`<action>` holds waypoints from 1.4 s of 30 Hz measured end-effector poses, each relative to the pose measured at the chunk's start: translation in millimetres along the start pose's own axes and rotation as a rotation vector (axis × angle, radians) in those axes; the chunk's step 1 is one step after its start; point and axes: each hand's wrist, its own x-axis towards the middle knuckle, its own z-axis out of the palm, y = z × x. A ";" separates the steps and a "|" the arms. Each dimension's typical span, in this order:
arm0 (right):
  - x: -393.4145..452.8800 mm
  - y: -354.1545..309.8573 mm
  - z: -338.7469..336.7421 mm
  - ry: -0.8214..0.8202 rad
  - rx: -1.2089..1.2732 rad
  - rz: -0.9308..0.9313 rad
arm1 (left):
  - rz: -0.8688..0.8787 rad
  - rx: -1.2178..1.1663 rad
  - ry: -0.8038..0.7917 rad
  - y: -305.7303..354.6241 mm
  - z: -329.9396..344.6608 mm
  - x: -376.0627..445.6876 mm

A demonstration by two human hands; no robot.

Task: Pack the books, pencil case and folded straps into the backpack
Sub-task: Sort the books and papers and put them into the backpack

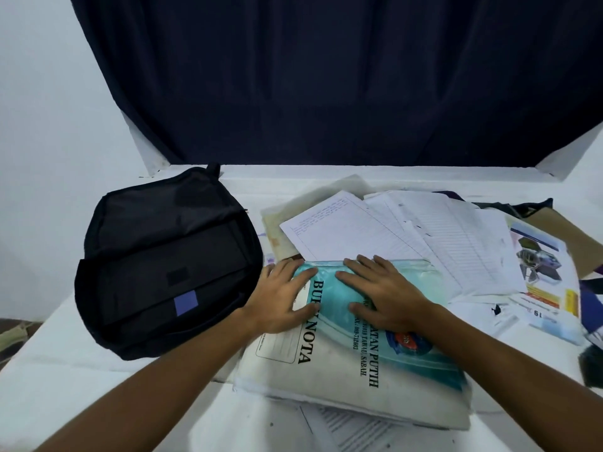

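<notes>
Your right hand (381, 295) lies flat, palm down, on the teal corner of the "BUKU NOTA" notebook (342, 370), fingers straight and slightly spread, pointing left toward your other hand, thumb tucked along the near side; it presses the cover and grasps nothing. Your left hand (280, 298) lies beside it at the notebook's left edge, palm down, fingers extended to the right across the teal and white cover, thumb on the printed title; also flat, nothing clasped. The fingertips of the two hands sit near each other without touching. Both forearms run in from the bottom of the view, the left from the lower left corner, the right from the lower right edge, wrists roughly level. The notebook lies cover up, rotated so its title reads sideways, on top of other books and papers. Behind it, lined loose sheets (408, 230) fan out to the right, overlapping a colourful printed booklet (541, 272) at the right edge. The black backpack (163, 265) lies flat just left of your left hand, with a blue patch on its front pocket, carry loop pointing away from you; whether its zipper stands undone, you cannot tell. All rest on a white table (81, 386), with a dark curtain (326, 76) hanging behind.
</notes>
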 end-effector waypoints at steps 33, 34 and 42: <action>-72.9 15.1 -55.5 0.641 2.305 0.460 | -0.400 -1.330 -0.265 -8.1 -96.7 51.3; -62.3 -1.0 -57.0 0.610 2.352 0.317 | -0.417 -1.395 -0.162 -7.2 -99.9 40.7; -13.7 -73.4 -83.9 0.850 1.442 0.157 | -0.386 -1.341 0.580 14.8 -99.9 -44.4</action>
